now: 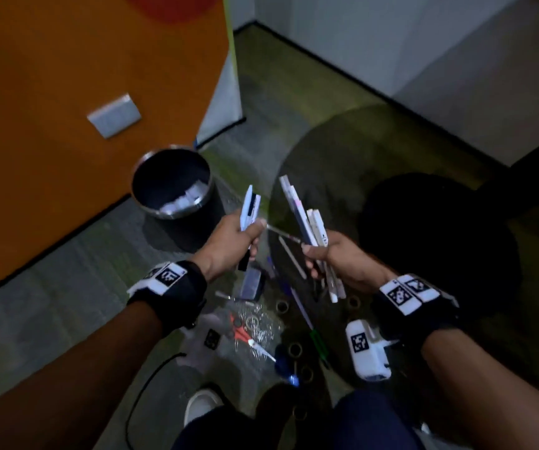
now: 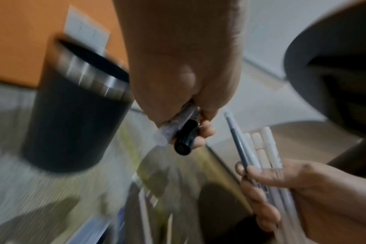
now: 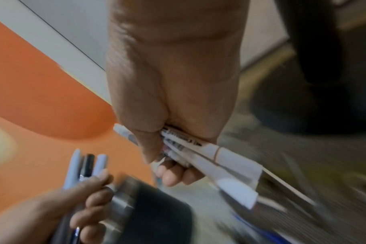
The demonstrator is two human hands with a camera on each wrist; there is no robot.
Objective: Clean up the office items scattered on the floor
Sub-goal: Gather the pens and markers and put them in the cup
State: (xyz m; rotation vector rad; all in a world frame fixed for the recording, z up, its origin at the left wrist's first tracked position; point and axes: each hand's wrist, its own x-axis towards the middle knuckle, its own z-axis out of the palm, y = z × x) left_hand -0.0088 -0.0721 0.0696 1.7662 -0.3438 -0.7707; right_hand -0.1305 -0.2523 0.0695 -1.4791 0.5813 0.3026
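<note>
My left hand grips a few pens, white and black, held upright above the floor; the left wrist view shows their lower ends sticking out of my fist. My right hand holds a larger bundle of white pens and markers, seen close in the right wrist view. Both hands are raised side by side, just right of a black waste bin with a metal rim and white paper inside. More pens, red scissors, tape rolls and a dark stapler-like item lie on the carpet below.
An orange wall with a grey plate stands left, behind the bin. A dark round stool or table base sits right of my hands. White wall and black skirting run at the back right. My shoe and a black cable are near the bottom.
</note>
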